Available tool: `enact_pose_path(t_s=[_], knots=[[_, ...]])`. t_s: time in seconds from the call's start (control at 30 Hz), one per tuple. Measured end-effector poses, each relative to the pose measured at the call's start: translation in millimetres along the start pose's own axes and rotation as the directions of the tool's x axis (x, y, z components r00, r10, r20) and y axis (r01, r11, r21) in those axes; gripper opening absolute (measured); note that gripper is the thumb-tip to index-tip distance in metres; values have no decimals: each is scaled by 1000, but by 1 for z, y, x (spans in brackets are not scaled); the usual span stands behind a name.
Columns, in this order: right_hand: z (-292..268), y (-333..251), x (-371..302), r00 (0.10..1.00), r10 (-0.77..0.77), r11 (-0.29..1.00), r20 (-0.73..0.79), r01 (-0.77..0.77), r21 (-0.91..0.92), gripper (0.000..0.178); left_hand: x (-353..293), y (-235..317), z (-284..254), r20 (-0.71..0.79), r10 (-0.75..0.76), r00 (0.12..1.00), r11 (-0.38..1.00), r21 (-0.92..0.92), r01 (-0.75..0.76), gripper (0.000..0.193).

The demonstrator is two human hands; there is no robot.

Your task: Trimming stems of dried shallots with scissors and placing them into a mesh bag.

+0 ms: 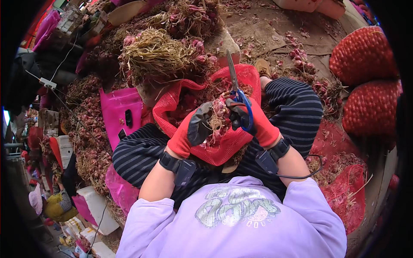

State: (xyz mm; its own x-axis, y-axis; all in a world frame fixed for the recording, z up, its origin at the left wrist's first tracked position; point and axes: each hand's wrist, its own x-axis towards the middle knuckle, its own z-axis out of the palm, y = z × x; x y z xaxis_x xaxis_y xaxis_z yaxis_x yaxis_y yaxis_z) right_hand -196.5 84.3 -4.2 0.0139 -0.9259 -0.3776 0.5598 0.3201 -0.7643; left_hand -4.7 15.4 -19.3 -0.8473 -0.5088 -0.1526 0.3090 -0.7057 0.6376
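Note:
Both my hands wear red gloves with dark grey palms and fingers. My left hand (192, 130) is closed around a small bunch of shallots (220, 115) with dry roots and stalks. In my right hand (258, 120) are scissors (233, 76) with blue handles; their blades point up and away from me and look nearly closed. The fingers of my right hand come close to the bunch, and whether they touch it I cannot tell. Beneath both hands, a red mesh bag (165, 105) lies opened between my crossed legs, with shallots and dry trimmings inside.
A heap of shallots with straw-like stalks (159, 53) rises just beyond the bag. More shallots (92, 142) spread along the left, beside a pink plastic sheet (116, 107) bearing a small black object (128, 117). Two full red mesh sacks (365, 56) stand at the right.

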Motion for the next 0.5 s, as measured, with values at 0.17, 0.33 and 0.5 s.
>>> enact_pose_path(t_s=[0.17,0.33,0.5], knots=[[-1,9,6,1000,12,1000,14,-12,-29,21,-2,-3,-12,-32,-72,997,992,-106,68,41],[-10,22,16,999,-38,999,38,39,-31,24,5,5,15,-169,-22,985,1000,19,25,31],[-8,25,16,1000,6,998,13,-6,69,24,12,-14,-19,-262,99,960,940,343,-3,29]])
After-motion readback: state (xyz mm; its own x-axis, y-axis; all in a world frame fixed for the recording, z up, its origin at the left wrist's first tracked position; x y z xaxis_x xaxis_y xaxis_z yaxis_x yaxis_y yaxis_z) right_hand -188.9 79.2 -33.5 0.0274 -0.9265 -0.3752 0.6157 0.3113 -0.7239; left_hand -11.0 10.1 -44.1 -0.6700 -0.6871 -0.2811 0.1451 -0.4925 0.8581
